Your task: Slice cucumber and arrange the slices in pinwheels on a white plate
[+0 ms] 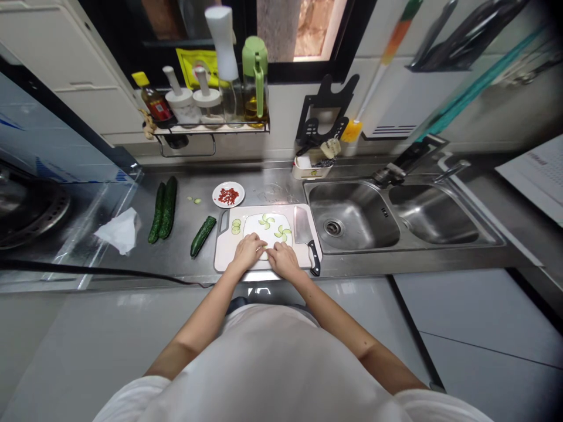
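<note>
A square white plate rests on a pale cutting board. On it, thin green-edged cucumber slices form a pinwheel, and a second pinwheel lies at its right. My left hand and my right hand meet at the plate's near edge, fingertips pinched around a small pale cucumber slice largely hidden by the fingers. Left of the plate, a short row of cucumber slices lies on the board. A cleaver with a black handle lies along the board's right side.
A small plate of chopped red pieces stands behind the board. To the left are a cut cucumber, two whole cucumbers and a crumpled tissue. A double sink adjoins at right; a seasoning rack hangs above.
</note>
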Demonstrator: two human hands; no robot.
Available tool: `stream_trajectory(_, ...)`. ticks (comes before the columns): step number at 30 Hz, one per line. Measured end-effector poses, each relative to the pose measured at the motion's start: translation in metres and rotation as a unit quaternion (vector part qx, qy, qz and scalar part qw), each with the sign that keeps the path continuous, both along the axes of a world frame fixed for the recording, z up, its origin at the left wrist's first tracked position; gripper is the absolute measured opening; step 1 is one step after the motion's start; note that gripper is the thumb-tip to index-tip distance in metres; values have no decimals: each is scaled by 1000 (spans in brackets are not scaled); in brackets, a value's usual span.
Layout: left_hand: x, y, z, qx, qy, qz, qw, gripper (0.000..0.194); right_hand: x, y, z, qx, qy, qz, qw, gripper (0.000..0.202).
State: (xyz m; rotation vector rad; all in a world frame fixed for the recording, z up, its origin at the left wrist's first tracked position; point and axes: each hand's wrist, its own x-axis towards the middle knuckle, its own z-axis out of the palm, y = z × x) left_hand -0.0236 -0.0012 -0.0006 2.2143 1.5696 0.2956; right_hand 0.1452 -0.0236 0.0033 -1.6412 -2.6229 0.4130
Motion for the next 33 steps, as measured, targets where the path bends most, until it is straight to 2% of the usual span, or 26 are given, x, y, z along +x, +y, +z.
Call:
stream_trajectory(13, -2, -2, -1, 12, -27, 32, 999, 29, 2, -2, -1, 12, 27, -21, 999, 32)
stream_trajectory(33, 1, -1, -14, 32, -7, 21, 999, 26, 1, -2, -3, 21, 5, -13, 1000, 32)
